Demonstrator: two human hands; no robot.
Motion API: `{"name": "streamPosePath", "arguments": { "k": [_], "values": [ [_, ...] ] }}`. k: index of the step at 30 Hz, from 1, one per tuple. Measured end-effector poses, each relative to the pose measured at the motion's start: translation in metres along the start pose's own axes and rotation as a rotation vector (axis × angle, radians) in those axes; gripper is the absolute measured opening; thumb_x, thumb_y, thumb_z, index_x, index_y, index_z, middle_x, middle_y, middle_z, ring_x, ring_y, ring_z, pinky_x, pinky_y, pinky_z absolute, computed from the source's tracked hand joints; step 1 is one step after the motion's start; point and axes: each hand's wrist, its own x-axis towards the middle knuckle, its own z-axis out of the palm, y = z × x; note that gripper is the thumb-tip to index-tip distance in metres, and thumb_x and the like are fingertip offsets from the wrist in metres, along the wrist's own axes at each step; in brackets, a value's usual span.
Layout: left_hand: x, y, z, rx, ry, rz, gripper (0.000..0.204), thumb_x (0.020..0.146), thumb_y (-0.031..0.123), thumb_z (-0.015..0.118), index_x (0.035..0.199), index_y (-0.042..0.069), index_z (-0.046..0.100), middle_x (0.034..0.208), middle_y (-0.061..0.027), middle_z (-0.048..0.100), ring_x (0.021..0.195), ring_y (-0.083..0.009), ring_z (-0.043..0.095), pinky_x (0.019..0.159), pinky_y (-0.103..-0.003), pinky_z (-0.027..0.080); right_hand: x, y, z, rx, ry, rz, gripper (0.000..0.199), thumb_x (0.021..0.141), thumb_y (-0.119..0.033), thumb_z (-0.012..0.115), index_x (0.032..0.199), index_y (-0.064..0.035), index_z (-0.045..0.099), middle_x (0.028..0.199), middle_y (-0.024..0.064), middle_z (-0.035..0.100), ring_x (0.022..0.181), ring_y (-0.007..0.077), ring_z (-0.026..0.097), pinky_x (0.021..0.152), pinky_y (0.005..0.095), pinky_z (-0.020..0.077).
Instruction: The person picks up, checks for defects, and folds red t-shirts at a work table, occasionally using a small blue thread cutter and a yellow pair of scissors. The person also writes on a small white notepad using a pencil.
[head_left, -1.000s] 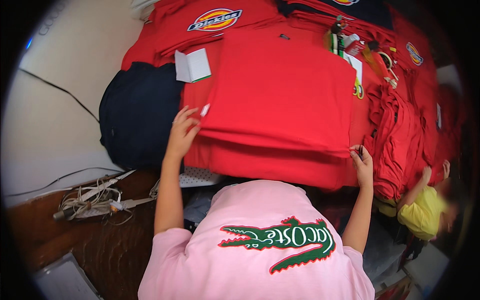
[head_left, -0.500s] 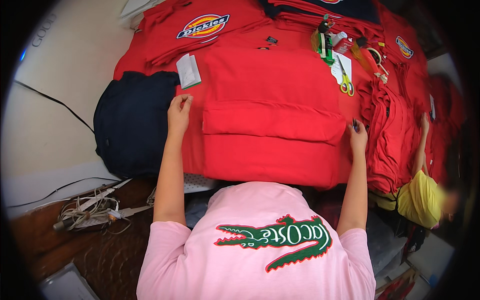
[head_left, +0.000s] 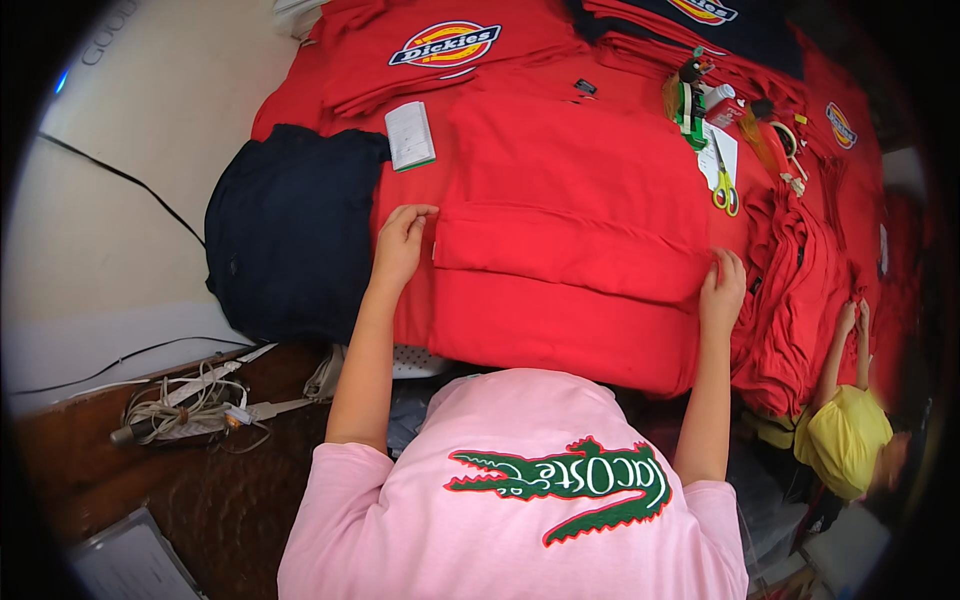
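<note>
A red garment lies flat in front of me, with a folded band across its middle. My left hand is at the band's left end, fingers pressed together with their tips at its upper corner. At the opposite end, my right hand has its fingers curled onto the band's right edge. Whether anything else is inside the right hand is hidden. Left of my left hand lies a dark navy garment; above that hand is a small white notepad.
Yellow-handled scissors, a green tape dispenser and an orange tape holder sit at the upper right. A stack of red garments stands right of my hand. Beyond it, a person in yellow works. Tangled cables lie lower left.
My left hand has moved right to the fold's end, and my right hand has closed on its other edge. The small dark tool seen in the right hand no longer shows. The view has shifted.
</note>
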Motion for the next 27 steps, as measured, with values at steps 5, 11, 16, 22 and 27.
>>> {"name": "streamPosePath", "arguments": {
  "k": [5,11,16,22,27],
  "values": [
    [0.023,0.034,0.007,0.381,-0.205,0.257,0.023,0.093,0.012,0.072,0.115,0.005,0.072,0.118,-0.0109,0.064,0.120,-0.0315,0.060,0.106,-0.042,0.046,-0.005,0.009,0.003,-0.502,-0.293,0.369,0.027,0.096,-0.014,0.065,0.119,0.0005,0.065,0.119,0.0213,0.064,0.109,0.0409,0.067,0.087,0.0507,0.0591],
    [0.052,0.051,0.001,0.593,-0.430,0.465,0.022,0.083,0.012,0.079,0.100,0.007,0.068,0.106,-0.0095,0.063,0.110,-0.0316,0.060,0.097,-0.045,0.048,-0.061,0.028,0.007,-0.498,-0.221,0.202,0.027,0.091,-0.013,0.069,0.113,0.0020,0.062,0.112,0.0196,0.062,0.103,0.0381,0.066,0.084,0.0465,0.0595],
    [0.067,0.068,0.001,0.549,-0.613,0.576,0.014,0.081,0.002,0.072,0.088,0.005,0.061,0.086,-0.0120,0.063,0.092,-0.0351,0.062,0.087,-0.047,0.049,-0.074,0.036,0.001,-0.382,-0.172,0.170,0.028,0.093,-0.012,0.065,0.118,-0.0003,0.066,0.100,0.0194,0.064,0.096,0.0400,0.067,0.083,0.0486,0.0565],
    [0.055,0.126,-0.011,0.384,-1.057,0.142,0.013,0.085,-0.006,0.062,0.095,-0.002,0.069,0.091,-0.0146,0.072,0.093,-0.0251,0.071,0.081,-0.039,0.055,-0.075,0.006,-0.022,0.512,0.029,0.649,0.021,0.108,-0.020,0.058,0.122,-0.0069,0.065,0.082,0.0052,0.066,0.068,0.0161,0.068,0.058,0.0306,0.0521],
    [0.013,0.166,0.002,-0.189,-1.024,0.131,0.028,0.095,-0.002,0.064,0.117,0.005,0.079,0.107,-0.0095,0.074,0.105,-0.0195,0.069,0.096,-0.031,0.054,-0.079,-0.108,-0.060,1.150,-0.176,0.752,0.016,0.111,-0.022,0.056,0.118,-0.0101,0.065,0.080,-0.0019,0.062,0.061,0.0034,0.055,0.053,0.0209,0.0411]
  ]
}}
